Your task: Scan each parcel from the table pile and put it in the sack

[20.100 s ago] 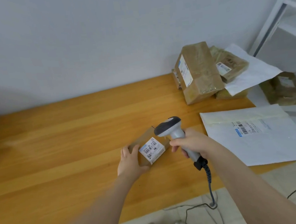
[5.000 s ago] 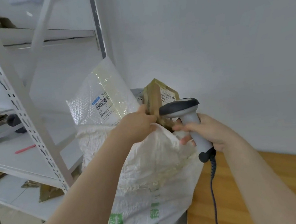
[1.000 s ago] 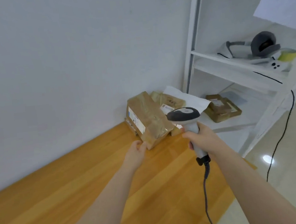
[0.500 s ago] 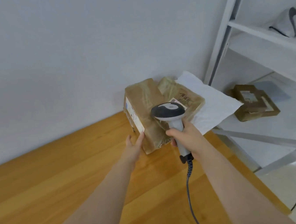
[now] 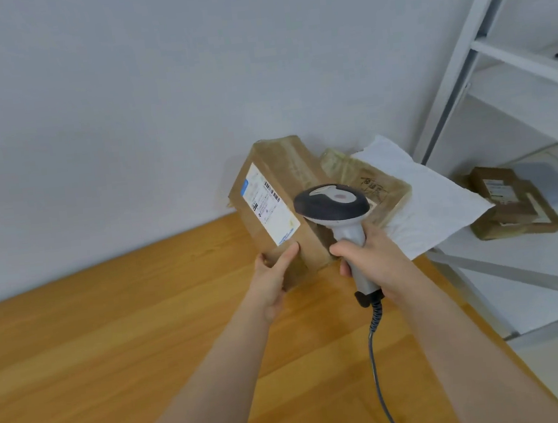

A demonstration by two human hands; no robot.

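Observation:
A tall brown parcel (image 5: 282, 190) wrapped in tape stands tilted at the table's far right corner, its white barcode label (image 5: 268, 204) facing me. My left hand (image 5: 272, 277) grips its lower near corner, thumb on the label face. My right hand (image 5: 370, 258) holds the grey barcode scanner (image 5: 334, 205) by its handle, head just right of the label. Behind the scanner lie a flatter brown parcel (image 5: 376, 184) and a white mailer bag (image 5: 424, 203). The sack is out of view.
The wooden table (image 5: 130, 347) stretches left and toward me. A white metal shelf rack (image 5: 462, 64) stands to the right, with brown parcels (image 5: 510, 200) on its lower shelf. The scanner's coiled cable (image 5: 375, 356) hangs down over the table's right edge.
My left hand has closed on the tall parcel's lower corner and tipped it, so the label now faces me. The scanner stays beside it.

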